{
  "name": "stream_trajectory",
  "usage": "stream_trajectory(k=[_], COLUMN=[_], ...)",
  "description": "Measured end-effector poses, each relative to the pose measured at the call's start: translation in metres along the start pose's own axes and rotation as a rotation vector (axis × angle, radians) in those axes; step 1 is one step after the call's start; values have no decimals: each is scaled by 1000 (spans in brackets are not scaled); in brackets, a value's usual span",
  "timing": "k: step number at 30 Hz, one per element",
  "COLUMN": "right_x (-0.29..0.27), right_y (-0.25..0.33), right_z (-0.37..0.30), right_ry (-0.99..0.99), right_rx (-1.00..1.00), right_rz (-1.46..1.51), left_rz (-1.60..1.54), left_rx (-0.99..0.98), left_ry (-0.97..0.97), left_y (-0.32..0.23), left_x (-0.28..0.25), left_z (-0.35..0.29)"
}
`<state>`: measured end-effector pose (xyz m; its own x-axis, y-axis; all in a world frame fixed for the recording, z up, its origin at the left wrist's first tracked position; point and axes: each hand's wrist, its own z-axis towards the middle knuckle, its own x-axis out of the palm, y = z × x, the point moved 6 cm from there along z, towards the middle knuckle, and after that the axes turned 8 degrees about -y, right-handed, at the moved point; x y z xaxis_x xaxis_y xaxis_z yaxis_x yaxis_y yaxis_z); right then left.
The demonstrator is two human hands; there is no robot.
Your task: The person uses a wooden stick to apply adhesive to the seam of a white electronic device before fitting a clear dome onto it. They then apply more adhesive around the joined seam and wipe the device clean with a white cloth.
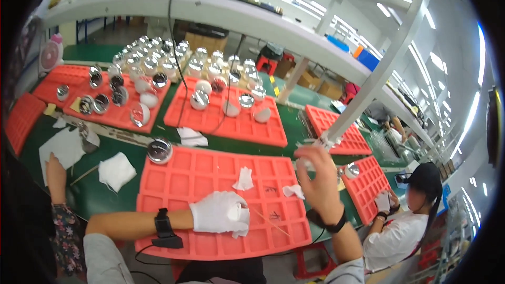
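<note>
My left hand (221, 214), in a white glove, is closed over the near middle of a red compartment tray (184, 236). Between its fingers is a white wipe (239, 215), hard to tell from the glove. My right hand (322, 184), bare, is raised over the tray's right edge, its thumb and fingers curled round a small clear thing (307, 164) that I cannot make out. Crumpled white wipes (243, 179) lie on the tray, one (293, 191) just left of my right hand. A mirrored dome (159, 150) sits at the far left corner.
More red trays (226, 121) with silver and white domes stand across the green table (100, 200). A metal post (379, 73) rises at the right, and black cables hang at the middle. A co-worker's hand (55, 179) touches white cloth at left; another person (400, 226) works at right.
</note>
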<state>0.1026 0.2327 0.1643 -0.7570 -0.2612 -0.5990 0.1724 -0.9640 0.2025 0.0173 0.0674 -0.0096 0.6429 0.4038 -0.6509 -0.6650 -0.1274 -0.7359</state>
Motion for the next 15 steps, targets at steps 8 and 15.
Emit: stream_trajectory(k=[8, 15], right_x=[31, 111], right_y=[36, 65], right_z=[257, 288], right_ry=[-459, -24], right_rx=[-363, -344], right_rz=[0, -336], left_rz=[-318, -688], left_rx=[54, -110], left_ry=[-188, -351], left_y=[26, 72], left_x=[10, -9], left_z=[2, -3])
